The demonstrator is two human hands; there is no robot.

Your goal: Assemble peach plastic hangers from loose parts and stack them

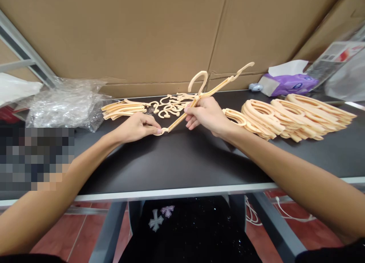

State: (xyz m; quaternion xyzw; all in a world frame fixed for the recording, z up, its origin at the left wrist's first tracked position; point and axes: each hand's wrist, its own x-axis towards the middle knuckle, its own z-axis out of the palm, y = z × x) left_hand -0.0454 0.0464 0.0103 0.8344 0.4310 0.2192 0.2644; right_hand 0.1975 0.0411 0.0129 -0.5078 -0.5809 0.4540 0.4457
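A peach plastic hanger (212, 91) is held tilted above the black table (176, 160), its hook pointing up. My left hand (137, 127) pinches the hanger's lower end near the table surface. My right hand (207, 114) is closed around the hanger's middle, just below the hook. Behind the hands lies a small heap of loose peach hooks (171, 105) and a short stack of flat peach arm pieces (124, 109).
A long row of stacked peach hangers (293, 116) lies to the right. Crumpled clear plastic (64, 105) sits at the back left, a purple tissue pack (288, 82) at the back right. Brown cardboard (171, 35) walls the far edge.
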